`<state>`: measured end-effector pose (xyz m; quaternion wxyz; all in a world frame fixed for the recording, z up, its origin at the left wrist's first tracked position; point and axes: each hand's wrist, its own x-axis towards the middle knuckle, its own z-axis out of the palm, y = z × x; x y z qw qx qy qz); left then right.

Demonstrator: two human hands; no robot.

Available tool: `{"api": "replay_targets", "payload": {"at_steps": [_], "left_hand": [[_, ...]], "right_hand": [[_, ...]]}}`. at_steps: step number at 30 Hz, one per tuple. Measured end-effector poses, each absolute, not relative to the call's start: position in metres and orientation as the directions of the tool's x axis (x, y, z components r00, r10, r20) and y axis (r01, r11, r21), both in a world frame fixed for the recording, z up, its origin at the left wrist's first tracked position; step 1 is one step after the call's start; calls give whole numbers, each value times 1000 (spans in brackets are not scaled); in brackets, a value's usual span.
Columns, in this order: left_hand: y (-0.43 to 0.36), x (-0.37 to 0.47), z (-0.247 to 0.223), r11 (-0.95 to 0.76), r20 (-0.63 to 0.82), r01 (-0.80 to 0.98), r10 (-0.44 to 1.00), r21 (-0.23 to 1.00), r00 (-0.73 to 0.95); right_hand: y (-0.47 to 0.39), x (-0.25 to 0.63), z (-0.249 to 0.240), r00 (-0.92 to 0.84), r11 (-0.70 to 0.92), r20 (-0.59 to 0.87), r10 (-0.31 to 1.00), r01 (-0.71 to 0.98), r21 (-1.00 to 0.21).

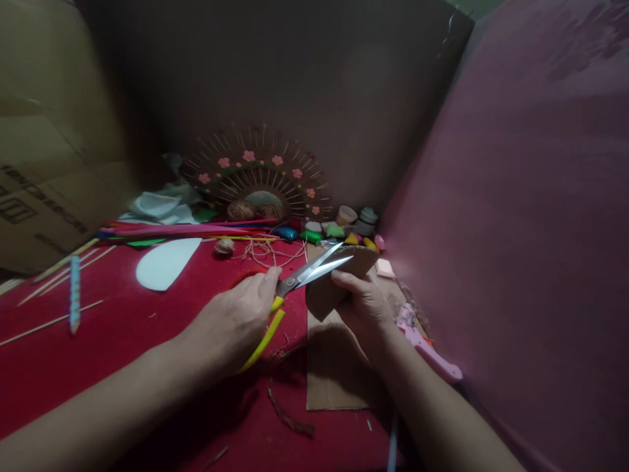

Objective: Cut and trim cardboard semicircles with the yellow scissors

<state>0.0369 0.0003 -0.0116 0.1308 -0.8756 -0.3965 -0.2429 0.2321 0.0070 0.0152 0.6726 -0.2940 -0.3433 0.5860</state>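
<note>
My left hand (248,311) is closed round the yellow and red handles of a pair of scissors (295,280). The blades are parted and point right, reaching over a dark brown piece of cardboard (322,296) with a curved edge. My right hand (363,308) pinches that piece, its thumb on top near the lower blade; the other fingers are mostly hidden. Beneath lies a flat rectangular sheet of cardboard (334,373). A thin brown offcut strip (289,419) rests on the red cloth below the scissors.
A flower-decorated fan of sticks (255,172) stands at the back. Before it lie pink pipe cleaners (187,229), twine (265,252) and colourful clay packets (312,236). A white teardrop shape (164,265) and blue pencil (75,295) lie left; a pink glue gun (432,357) lies right.
</note>
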Motion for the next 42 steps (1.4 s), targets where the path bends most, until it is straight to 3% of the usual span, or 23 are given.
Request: {"api": "replay_targets", "payload": {"at_steps": [15, 24, 30, 32, 36, 42], "left_hand": [[-4, 40, -3, -589, 514, 788, 626, -182, 586], [-6, 36, -2, -639, 477, 764, 646, -88, 595], [-7, 30, 4, -644, 387, 752, 663, -141, 641], [-3, 26, 4, -644, 360, 759, 689, -94, 629], [6, 21, 2, -631, 476, 775, 692, 31, 544], [5, 26, -8, -650, 510, 759, 639, -44, 576]], "right_hand": [[4, 228, 13, 151, 131, 51, 987, -588, -798], [4, 229, 13, 141, 138, 71, 988, -560, -817], [5, 231, 14, 116, 140, 90, 989, -562, -815], [6, 233, 15, 128, 164, 111, 985, -543, -824], [6, 235, 16, 124, 210, 171, 978, -495, -843], [4, 234, 14, 36, 222, 233, 972, -466, -857]]}}
